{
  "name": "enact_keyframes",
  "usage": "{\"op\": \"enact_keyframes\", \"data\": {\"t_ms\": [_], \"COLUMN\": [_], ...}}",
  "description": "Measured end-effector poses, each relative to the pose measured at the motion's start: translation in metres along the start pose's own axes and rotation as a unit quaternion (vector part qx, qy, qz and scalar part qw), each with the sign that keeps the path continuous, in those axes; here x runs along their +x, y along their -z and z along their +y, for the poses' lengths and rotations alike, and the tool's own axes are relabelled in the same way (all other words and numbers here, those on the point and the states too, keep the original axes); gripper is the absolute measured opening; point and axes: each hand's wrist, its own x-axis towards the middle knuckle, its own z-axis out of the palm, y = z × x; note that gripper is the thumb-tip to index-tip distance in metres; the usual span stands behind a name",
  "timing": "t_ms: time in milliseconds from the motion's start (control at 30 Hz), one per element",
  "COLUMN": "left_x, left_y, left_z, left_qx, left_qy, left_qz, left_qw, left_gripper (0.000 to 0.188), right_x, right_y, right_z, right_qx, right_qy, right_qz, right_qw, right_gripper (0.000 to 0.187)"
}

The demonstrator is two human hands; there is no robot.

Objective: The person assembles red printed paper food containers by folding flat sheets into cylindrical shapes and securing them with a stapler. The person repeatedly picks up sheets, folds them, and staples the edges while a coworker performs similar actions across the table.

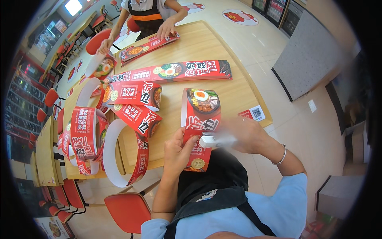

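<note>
My left hand (177,151) grips a red printed paper sleeve (201,107) near its middle, thumb on the front. The sleeve shows a food bowl picture and curves at its left side into a loop with a white inside. My right hand (247,135), smeared by motion, is closed round a white stapler (207,142). The stapler's front end lies over the sleeve, just right of my left thumb. Whether its jaws are pressed together is not clear.
Looped sleeves (119,159) pile up on the wooden table (234,95) at left. A stack of flat sleeves (179,71) lies beyond. Across the table a co-worker's hands (167,28) handle more sleeves. A red chair (126,211) stands at lower left, a grey counter (302,55) at right.
</note>
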Motion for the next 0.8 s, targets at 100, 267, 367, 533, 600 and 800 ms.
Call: {"op": "enact_keyframes", "data": {"t_ms": [100,267,367,533,600,800], "left_x": [0.0,0.0,0.0,-0.001,-0.001,0.0], "left_y": [0.0,0.0,0.0,0.001,0.0,-0.009], "left_z": [0.0,0.002,0.003,0.002,-0.001,-0.003], "left_qx": [-0.013,-0.012,-0.001,0.082,0.102,0.107], "left_qy": [-0.002,-0.007,-0.011,-0.029,-0.042,-0.063], "left_qz": [0.0,-0.001,0.008,0.023,0.03,0.035], "left_qw": [1.0,1.0,1.0,0.996,0.993,0.992], "left_gripper": [0.02,0.019,0.018,0.018,0.018,0.019], "right_x": [0.002,0.002,0.001,0.004,0.005,0.004], "right_y": [0.001,-0.003,-0.009,-0.01,-0.012,-0.021], "right_z": [-0.001,0.003,0.005,0.01,0.014,0.028], "right_qx": [0.007,-0.016,-0.017,-0.017,-0.026,-0.04], "right_qy": [0.008,0.019,0.025,0.023,0.019,-0.014], "right_qz": [0.004,0.018,0.027,0.026,0.019,0.001], "right_qw": [1.0,1.0,0.999,0.999,0.999,0.999], "right_gripper": [0.072,0.073,0.066,0.057,0.055,0.052]}}
